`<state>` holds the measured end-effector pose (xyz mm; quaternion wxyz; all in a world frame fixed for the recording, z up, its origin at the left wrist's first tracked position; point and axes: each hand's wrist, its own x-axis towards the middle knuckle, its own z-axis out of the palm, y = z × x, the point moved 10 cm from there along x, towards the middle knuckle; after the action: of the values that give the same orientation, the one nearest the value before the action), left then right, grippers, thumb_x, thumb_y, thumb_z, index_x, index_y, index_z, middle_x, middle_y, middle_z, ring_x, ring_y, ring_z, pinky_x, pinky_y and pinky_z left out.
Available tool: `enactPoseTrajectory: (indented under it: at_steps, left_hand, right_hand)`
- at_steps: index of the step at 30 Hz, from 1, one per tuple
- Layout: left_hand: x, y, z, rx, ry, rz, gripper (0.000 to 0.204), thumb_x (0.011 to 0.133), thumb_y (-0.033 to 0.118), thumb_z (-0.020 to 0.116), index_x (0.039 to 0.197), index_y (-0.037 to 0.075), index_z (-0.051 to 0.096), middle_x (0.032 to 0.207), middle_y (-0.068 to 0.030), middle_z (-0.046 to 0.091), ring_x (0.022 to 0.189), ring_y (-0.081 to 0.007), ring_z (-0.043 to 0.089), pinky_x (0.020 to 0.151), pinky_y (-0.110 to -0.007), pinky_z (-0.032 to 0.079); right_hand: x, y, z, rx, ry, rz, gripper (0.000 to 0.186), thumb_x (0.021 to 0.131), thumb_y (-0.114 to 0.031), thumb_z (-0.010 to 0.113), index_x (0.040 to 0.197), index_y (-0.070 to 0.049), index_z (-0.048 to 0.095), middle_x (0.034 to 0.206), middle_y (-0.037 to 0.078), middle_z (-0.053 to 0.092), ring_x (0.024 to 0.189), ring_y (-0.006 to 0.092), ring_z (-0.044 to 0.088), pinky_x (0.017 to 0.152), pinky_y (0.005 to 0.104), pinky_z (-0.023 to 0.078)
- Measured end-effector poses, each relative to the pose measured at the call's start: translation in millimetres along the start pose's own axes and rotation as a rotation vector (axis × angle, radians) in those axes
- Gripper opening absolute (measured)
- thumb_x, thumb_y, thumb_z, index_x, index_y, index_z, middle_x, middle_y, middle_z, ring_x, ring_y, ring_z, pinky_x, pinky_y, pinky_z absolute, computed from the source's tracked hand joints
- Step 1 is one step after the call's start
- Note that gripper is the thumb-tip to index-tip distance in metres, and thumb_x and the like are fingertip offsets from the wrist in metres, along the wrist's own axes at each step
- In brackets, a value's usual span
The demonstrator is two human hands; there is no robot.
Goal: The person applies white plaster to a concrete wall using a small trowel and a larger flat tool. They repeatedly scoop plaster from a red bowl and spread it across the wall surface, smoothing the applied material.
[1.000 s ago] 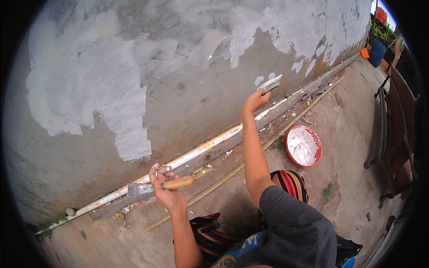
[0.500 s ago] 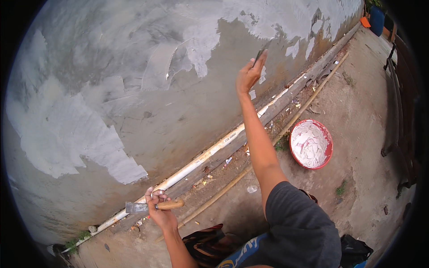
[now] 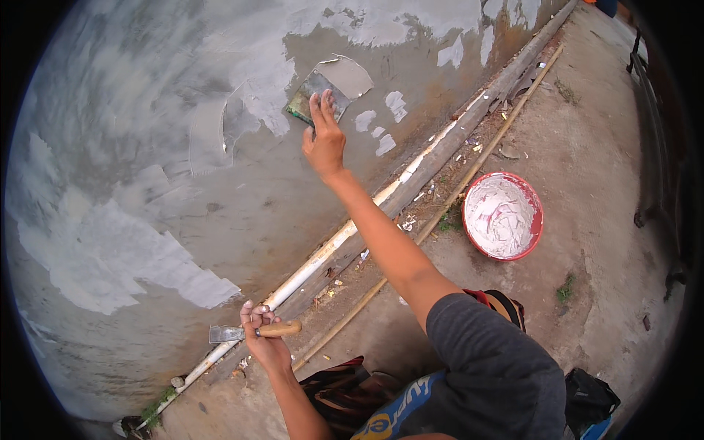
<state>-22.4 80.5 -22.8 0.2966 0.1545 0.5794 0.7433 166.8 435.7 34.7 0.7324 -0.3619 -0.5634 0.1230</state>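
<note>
My right hand holds a flat, thin-bladed plastering scraper against the grey wall, fingers stretched over its back. The thumb side is partly hidden. A fresh smear of pale putty lies along the blade's upper right edge. Low by the wall's foot, my left hand is closed round a putty knife with a wooden handle. Its metal blade points left, and it is held away from the wall's worked area. To the right on the ground stands a red tub of whitish putty.
A white pipe runs along the wall's base, with a bamboo pole lying parallel to it. Small litter is scattered between them. At the far right is a dark bench-like structure; a black bag lies at the lower right.
My right hand has swung left with the scraper, which now lies flat on the wall with a new putty smear beside it. My left hand keeps the putty knife in nearly the same place.
</note>
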Motion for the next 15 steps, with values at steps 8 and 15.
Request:
enactPoseTrajectory:
  at_steps: [8, 15]
  left_hand:
    - [-37, 13, 63, -0.04, -0.142, -0.007, 0.035, 0.084, 0.013, 0.043, 0.118, 0.011, 0.049, 0.087, -0.003, 0.055, 0.08, -0.0129, 0.052, 0.072, -0.028, 0.045]
    - [-53, 21, 69, -0.044, -0.186, 0.039, 0.034, 0.086, 0.012, 0.04, 0.118, 0.01, 0.048, 0.089, -0.0044, 0.056, 0.08, -0.013, 0.053, 0.07, -0.027, 0.047]
  right_hand:
    - [-97, -28, 17, 0.181, -0.586, 0.289, 0.063, 0.077, 0.006, 0.057, 0.138, 0.003, 0.041, 0.133, 0.026, 0.048, 0.119, 0.0369, 0.052, 0.097, 0.0386, 0.047]
    - [-106, -8, -29, 1.331, -0.322, 1.017, 0.031, 0.092, 0.001, 0.055, 0.124, 0.0, 0.054, 0.107, 0.007, 0.065, 0.094, 0.01, 0.06, 0.084, 0.0264, 0.047]
